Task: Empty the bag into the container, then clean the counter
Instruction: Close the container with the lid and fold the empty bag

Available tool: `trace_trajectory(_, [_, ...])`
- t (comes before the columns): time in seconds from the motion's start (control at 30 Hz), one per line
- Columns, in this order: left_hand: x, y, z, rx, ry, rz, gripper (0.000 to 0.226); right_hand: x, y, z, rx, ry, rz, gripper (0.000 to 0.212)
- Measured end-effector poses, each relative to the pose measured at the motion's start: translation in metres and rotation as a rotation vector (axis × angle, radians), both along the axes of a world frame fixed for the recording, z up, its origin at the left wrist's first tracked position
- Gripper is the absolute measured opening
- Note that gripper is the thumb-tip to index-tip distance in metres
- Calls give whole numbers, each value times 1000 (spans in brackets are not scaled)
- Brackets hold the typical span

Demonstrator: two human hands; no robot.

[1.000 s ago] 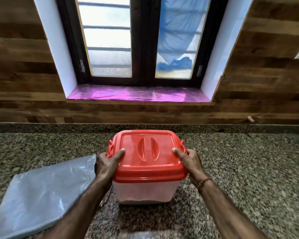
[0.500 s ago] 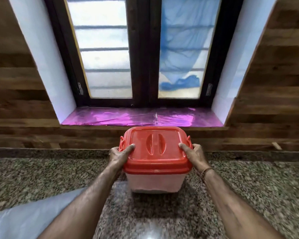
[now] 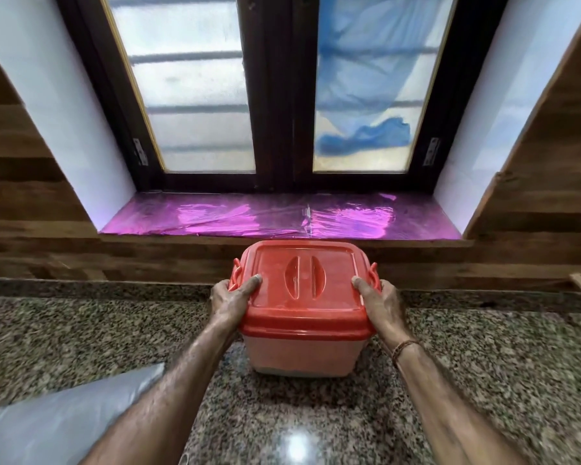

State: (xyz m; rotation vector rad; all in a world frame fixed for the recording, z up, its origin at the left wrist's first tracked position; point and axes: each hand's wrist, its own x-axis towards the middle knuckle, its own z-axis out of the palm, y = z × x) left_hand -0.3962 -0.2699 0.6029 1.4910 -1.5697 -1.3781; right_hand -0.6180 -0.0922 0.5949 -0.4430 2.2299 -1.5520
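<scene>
The container, lid on, sits on the counter just below the windowsill. The left hand and right hand clasp its sides. The person should keep it level. The flat bag lies left of it.

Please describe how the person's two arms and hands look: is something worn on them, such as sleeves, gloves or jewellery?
Both forearms are bare, with no sleeves in view and no gloves. The left hand wears nothing that shows. The right hand has a thin brownish band around its wrist, like a cord or thread bracelet. No rings or watch show.
</scene>
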Motion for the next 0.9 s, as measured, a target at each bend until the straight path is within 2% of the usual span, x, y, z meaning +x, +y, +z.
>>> trace_trajectory(0.07, [-1,2,-1,-11,2,2,56,1,2,0,-9,-22,-6,44])
trace_trajectory(0.2, [3,1,1,-33,-20,-26,75,4,2,5,3,-40,-6,44])
trace_trajectory(0.3, [15,0,6,-90,-70,-121,109,9,6,15,77,11,14,74])
trace_trajectory(0.37, [32,4,13,-135,-67,-143,118,24,9,23,144,159,12,88])
trace_trajectory(0.47, [72,6,18,-203,-57,-124,106,66,4,40,186,518,-79,80])
trace_trajectory(0.57, [130,-1,13,-243,-97,-103,93,132,-12,51,69,817,-84,72])
trace_trajectory(0.63, [174,-8,6,-246,-140,-107,92,183,-26,48,-36,904,-1,65])
trace_trajectory(0.7, [218,-18,-5,-262,-197,-121,87,236,-42,36,-117,849,127,57])
trace_trajectory(0.77, [265,-33,-21,-262,-256,-147,88,291,-58,16,-79,727,283,57])
trace_trajectory(0.9, [344,-69,-57,-248,-445,-218,90,380,-81,-37,309,507,483,69])
